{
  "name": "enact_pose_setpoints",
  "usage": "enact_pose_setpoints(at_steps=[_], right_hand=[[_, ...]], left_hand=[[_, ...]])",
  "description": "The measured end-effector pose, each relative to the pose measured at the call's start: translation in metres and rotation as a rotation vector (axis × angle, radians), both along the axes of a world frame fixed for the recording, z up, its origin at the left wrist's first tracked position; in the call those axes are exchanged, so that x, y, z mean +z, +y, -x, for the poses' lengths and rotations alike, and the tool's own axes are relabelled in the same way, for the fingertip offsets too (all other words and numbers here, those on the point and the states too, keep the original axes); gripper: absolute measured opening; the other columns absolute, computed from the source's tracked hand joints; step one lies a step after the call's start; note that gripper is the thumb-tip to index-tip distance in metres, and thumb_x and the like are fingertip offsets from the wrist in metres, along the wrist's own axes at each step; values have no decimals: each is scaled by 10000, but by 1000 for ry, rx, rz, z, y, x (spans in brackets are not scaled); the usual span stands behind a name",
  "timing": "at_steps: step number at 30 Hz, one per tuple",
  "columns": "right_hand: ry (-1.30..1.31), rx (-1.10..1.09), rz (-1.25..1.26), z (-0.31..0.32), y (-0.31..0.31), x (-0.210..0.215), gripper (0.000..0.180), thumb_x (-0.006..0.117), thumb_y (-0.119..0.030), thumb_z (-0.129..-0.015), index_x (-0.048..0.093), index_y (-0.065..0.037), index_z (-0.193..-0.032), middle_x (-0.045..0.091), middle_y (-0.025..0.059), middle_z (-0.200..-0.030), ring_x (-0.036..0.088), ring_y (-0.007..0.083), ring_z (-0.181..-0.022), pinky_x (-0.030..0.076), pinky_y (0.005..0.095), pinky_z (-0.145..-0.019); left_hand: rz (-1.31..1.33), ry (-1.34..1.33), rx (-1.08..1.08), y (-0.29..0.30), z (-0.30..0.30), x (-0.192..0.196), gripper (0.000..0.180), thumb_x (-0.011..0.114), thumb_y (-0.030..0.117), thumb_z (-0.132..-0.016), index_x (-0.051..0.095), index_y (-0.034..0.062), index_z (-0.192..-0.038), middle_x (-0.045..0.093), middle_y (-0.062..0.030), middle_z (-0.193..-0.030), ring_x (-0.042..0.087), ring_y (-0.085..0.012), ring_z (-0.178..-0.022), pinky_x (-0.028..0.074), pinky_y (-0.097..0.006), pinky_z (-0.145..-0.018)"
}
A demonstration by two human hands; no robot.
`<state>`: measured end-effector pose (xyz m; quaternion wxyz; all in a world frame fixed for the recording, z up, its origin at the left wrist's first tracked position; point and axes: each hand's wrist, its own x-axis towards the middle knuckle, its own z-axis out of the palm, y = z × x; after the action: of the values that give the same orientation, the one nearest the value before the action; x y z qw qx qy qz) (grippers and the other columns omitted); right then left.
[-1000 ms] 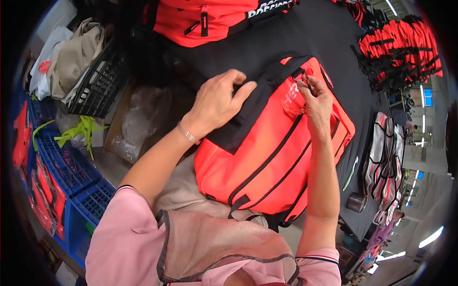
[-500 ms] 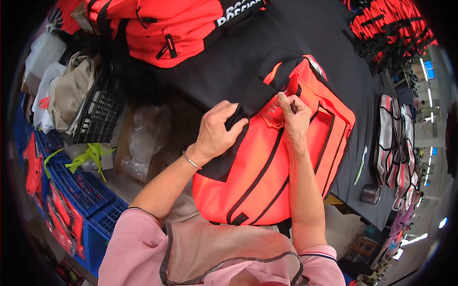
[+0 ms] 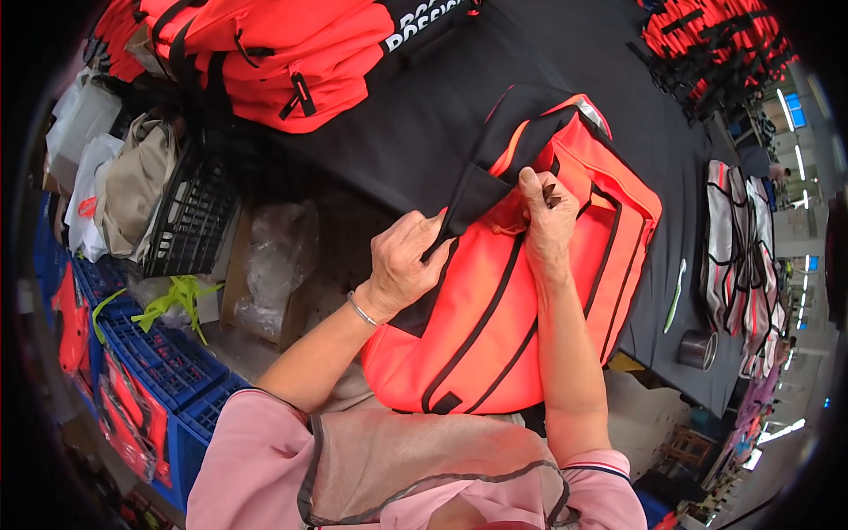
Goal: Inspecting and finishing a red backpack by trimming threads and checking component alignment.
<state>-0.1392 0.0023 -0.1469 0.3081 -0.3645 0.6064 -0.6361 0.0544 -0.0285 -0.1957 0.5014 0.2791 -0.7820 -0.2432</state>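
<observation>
Left hand: fingers curled, gripping the lower edge of a black fabric flap, apparently to keep the cloth taut and steady. Right hand: fingers pinched nearly closed on a small dark item at the top of the bag; what that item is cannot be told, but the grip looks like fine work at a seam or fastening. Orange bag: bright orange with black trim straps, lying flat at the near edge of the table, directly under both hands and against the person's body, placed close for easy reach. Table: covered in black cloth, bearing the bag. On it, to the right, well apart from the hands: a slim pale green tool and a small metal cup. Far side of table: stack of matching orange bags. Left of the table, below its level: black plastic crate holding beige cloth, crumpled clear plastic wrap, blue crates with orange pieces. Wearer: pink sleeves, sheer grey apron.
</observation>
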Motion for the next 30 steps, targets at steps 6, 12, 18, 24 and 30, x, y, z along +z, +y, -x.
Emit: enact_pose_setpoints(at_steps=[6, 12, 18, 24, 30], right_hand=[[288, -27, -140, -17, -5, 34, 448, 755, -260, -888, 491, -38, -603, 394, -72, -548, 311, 37, -530, 250, 263, -473], [408, -47, -108, -8, -22, 39, 490, 709, -153, -897, 352, -28, -584, 314, -29, -527, 267, 55, -531, 245, 294, -462], [361, -13, 20, -22, -13, 46, 451, 685, -103, -913, 354, -32, -616, 278, -28, -553, 259, 56, -536, 242, 288, -454], [449, -52, 54, -26, 1, 30, 461, 703, -96, -905, 349, -36, -615, 273, -16, -557, 257, 62, -528, 247, 296, -444], [114, 13, 42, -28, 11, 31, 489, 699, -122, -916, 341, -103, -584, 338, -75, -559, 330, 16, -509, 286, 240, -445]], left_hand=[[4, 3, 6, 11, -8, -4, 305, 764, -22, -707, 675, 2, -997, 544, -86, -708, 518, -244, -587, 437, -345, -520], [-172, -141, -111, -23, -8, 44, 408, 748, 263, -856, 514, -6, -659, 431, -127, -645, 447, -299, -585, 380, -395, -542], [-791, -183, -124, -51, 26, 79, 630, 522, 556, -960, 541, -32, -734, 475, -84, -638, 419, -185, -608, 377, -342, -582], [-843, 162, -292, -33, 26, 50, 443, 606, 379, -935, 559, -35, -785, 453, -24, -637, 414, -87, -647, 390, -303, -587], [-484, 152, -176, -4, 23, 41, 141, 695, 87, -832, 609, -25, -825, 554, -97, -707, 494, -197, -620, 434, -319, -603]])
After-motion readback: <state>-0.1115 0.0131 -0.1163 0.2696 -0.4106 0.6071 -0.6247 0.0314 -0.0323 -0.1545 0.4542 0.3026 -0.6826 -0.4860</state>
